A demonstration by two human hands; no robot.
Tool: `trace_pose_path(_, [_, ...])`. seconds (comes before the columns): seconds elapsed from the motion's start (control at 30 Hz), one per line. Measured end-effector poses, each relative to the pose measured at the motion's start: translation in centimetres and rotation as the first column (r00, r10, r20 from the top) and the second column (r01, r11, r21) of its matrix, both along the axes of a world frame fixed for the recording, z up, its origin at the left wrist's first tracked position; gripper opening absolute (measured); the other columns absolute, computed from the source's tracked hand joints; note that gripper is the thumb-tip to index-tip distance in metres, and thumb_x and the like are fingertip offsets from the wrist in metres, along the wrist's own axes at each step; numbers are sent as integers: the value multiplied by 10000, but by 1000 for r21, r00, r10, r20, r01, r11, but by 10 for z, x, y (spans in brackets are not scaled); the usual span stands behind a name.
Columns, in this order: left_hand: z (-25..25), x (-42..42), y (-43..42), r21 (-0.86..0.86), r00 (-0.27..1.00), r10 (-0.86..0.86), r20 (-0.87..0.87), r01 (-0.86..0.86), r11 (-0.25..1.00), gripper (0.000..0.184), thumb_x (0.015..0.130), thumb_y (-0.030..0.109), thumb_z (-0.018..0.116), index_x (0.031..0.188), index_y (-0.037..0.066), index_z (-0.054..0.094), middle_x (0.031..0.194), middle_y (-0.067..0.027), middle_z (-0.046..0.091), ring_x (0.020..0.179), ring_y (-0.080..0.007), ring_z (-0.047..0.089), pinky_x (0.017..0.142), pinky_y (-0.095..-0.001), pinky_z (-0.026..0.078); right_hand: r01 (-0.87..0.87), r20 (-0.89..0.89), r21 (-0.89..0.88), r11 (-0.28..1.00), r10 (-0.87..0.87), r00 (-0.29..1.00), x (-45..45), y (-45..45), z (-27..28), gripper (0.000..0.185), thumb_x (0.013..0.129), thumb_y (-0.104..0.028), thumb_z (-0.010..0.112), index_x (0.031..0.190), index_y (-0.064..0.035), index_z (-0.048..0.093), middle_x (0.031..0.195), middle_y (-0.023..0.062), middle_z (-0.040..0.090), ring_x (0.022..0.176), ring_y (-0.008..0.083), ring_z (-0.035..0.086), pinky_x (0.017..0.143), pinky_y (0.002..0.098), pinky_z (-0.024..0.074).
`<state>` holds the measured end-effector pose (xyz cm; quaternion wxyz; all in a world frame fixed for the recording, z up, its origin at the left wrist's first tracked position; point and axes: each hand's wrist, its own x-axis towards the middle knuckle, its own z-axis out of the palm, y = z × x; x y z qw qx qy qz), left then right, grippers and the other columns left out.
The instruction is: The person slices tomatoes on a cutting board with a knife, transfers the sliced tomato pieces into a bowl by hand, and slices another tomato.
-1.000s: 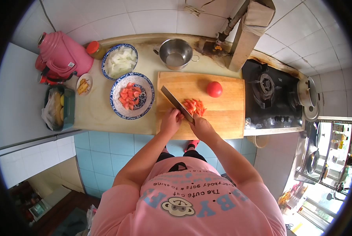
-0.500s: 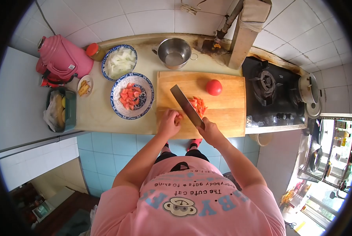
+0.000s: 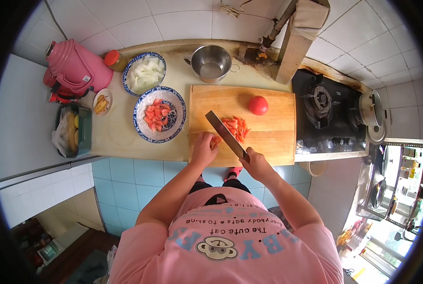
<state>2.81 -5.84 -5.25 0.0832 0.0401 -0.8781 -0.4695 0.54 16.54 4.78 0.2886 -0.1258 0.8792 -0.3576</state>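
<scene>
Two bare hands work over one wooden cutting board [image 3: 273, 130] on a kitchen bench [image 3: 114, 137], seen in the head view. The right hand [image 3: 258, 164] is closed around the handle of one broad-bladed knife [image 3: 224, 132], its blade slanting away and to the left. The left hand [image 3: 205, 150] rests at the board's near left edge, fingers curled and apart from the blade; whether they pinch a small piece cannot be told. One pile of cut red pieces [image 3: 240, 128] lies just beyond the blade's right side, and one whole tomato [image 3: 258, 105] sits farther back on the board. To the left stand two blue-rimmed bowls: one bowl of red chunks [image 3: 175, 131] and, behind it, one bowl of pale slices [image 3: 160, 83]. One small plate [image 3: 109, 106], one red-lidded jar [image 3: 115, 60] and one pink thermos [image 3: 81, 66] are farther left, with one metal pot [image 3: 211, 63] behind the board and one black stove [image 3: 332, 128] to its right. Compared with half a second earlier, the knife is slightly nearer the person and more of the pile shows beside it; a second ago, the left fingers were against the blade. The tomato and both bowls keep their places.
</scene>
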Motion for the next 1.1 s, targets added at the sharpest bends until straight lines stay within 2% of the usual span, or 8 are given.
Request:
trace_pose_path(0.07, [13, -3, 1, -122, 998, -12, -70, 3, 992, 284, 708, -51, 685, 955, 49, 586, 971, -132, 549, 843, -297, 614, 706, -378, 533, 9, 18, -16, 1000, -8, 1000, 1, 1, -1, 269, 898, -157, 658, 916, 24, 461, 742, 272, 630, 740, 467, 635, 632, 493, 494])
trace_pose_path(0.17, [1, -2, 3, -120, 986, -65, -153, 47, 992, 268, 714, -59, 673, 948, 47, 595, 997, -139, 545, 833, -296, 613, 687, -362, 531, 4, 22, 14, 1000, -4, 1000, 1, 2, -2, 271, 897, -157, 661, 913, 21, 457, 741, 275, 629, 738, 468, 635, 632, 490, 493])
trace_pose_path(0.27, [-3, 2, 1, -12, 997, -40, -64, 39, 999, 253, 715, -69, 661, 934, 43, 603, 1023, -146, 539, 829, -301, 610, 680, -361, 531, 17, 29, -29, 999, -16, 999, 3, 4, -2, 274, 898, -161, 660, 911, 19, 455, 738, 276, 627, 732, 464, 636, 632, 487, 493])
trace_pose_path(0.37, [-5, 5, -2, -6, 999, -42, -11, 42, 999, 251, 718, -73, 652, 936, 43, 606, 1011, -141, 549, 829, -299, 613, 668, -357, 532, 1, 40, -9, 1000, -1, 999, 3, 4, 1, 270, 899, -159, 657, 905, 16, 451, 737, 270, 629, 727, 457, 638, 633, 481, 498])
trace_pose_path(0.5, [-6, 4, -3, -12, 999, -33, -1, 33, 999, 247, 720, -67, 646, 937, 47, 613, 970, -131, 564, 827, -305, 616, 673, -369, 533, -35, 33, -5, 999, 35, 999, 3, 4, 9, 263, 900, -153, 653, 895, 12, 448, 738, 258, 635, 726, 448, 641, 634, 475, 502])
trace_pose_path(0.67, [-2, 1, -3, -80, 993, -60, -97, 52, 995, 219, 719, -54, 648, 907, 55, 620, 925, -109, 583, 824, -316, 618, 679, -393, 534, -117, 4, 57, 991, 117, 993, 5, 5, 9, 251, 914, -164, 635, 910, -1, 445, 762, 233, 655, 757, 436, 648, 666, 489, 507])
trace_pose_path(0.87, [-6, 1, -5, -26, 998, -67, -17, 66, 997, 213, 723, -66, 640, 894, 59, 623, 908, -104, 572, 823, -311, 618, 680, -380, 536, -157, 59, 128, 979, 151, 987, 0, -3, 8, 242, 932, -185, 608, 961, 2, 457, 803, 231, 661, 810, 434, 646, 708, 497, 504])
trace_pose_path(1.1, [-7, 1, -6, -65, 994, -93, -59, 89, 994, 213, 710, -82, 631, 873, 52, 609, 884, -103, 571, 813, -301, 616, 653, -378, 521, -176, 68, 184, 967, 166, 984, -7, -24, -3, 245, 931, -192, 598, 1003, 2, 468, 824, 255, 656, 832, 455, 637, 737, 523, 496])
